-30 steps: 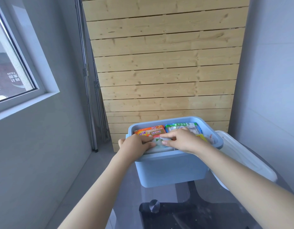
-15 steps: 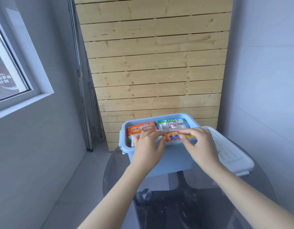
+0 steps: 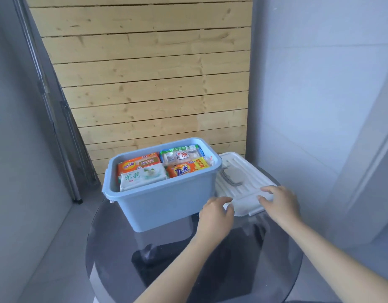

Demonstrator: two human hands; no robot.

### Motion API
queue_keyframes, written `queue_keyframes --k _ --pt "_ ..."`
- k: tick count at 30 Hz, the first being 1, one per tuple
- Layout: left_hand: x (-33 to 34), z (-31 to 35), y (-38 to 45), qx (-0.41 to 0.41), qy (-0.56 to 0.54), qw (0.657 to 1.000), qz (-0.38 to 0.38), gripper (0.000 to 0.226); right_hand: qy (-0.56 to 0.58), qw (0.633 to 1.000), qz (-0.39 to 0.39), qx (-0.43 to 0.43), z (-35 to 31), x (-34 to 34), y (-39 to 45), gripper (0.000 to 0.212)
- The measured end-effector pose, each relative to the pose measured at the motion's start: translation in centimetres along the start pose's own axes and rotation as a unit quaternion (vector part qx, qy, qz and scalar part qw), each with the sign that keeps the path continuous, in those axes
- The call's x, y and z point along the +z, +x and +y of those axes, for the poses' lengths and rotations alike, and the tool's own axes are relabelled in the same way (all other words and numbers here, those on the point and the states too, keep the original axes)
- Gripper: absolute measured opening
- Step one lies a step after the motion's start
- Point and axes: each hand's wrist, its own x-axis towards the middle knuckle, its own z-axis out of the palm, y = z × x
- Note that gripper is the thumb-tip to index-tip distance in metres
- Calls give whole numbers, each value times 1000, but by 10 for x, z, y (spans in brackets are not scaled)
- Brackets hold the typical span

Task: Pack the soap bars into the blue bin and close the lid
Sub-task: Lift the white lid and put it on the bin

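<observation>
Both hands are at the white lid [image 3: 243,182], which lies flat on the tabletop [image 3: 114,259] just to the right of the blue bin [image 3: 167,204]. My left hand [image 3: 216,212] sits at the lid's near left corner, right beside the bin's front right edge; its fingers are loosely bent and reach to the lid's edge, but I cannot tell whether they have hold of it. My right hand [image 3: 280,201] rests on the lid's near edge with fingers relaxed and lightly spread, fingertips touching the white plastic, not clamped round it.

I count one bin, one lid and four soap bars visible on the top layer; whether more lie beneath is hidden. The bin is pale blue, rectangular, with a rolled rim, and stands upright and uncovered near the far side of the round dark glass tabletop. Inside, the bars fill the opening in two rows. At the back left is an orange-wrapped bar [image 3: 138,164]; at the back right a bar [image 3: 181,155] in a pale wrapper with green and blue trim. At the front left lies a whitish bar [image 3: 143,178] with green characters and a flower print; at the front right an orange and yellow Tide bar [image 3: 187,169]. The packs sit close together, touching, their tops just under the rim.

The lid is ribbed, with a greyish recessed handle [image 3: 231,177] in its middle. Behind the tabletop stands a wall of pale wooden planks [image 3: 145,84].
</observation>
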Motion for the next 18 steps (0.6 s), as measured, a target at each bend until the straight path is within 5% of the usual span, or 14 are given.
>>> queue_keyframes --k 11,18 --pt "34 -11 21 -78 -73 991 -77 58 -36 989 -119 77 26 4 26 78" --pt "32 -11 21 -141 -210 967 -22 52 41 989 -56 130 30 6 26 80"
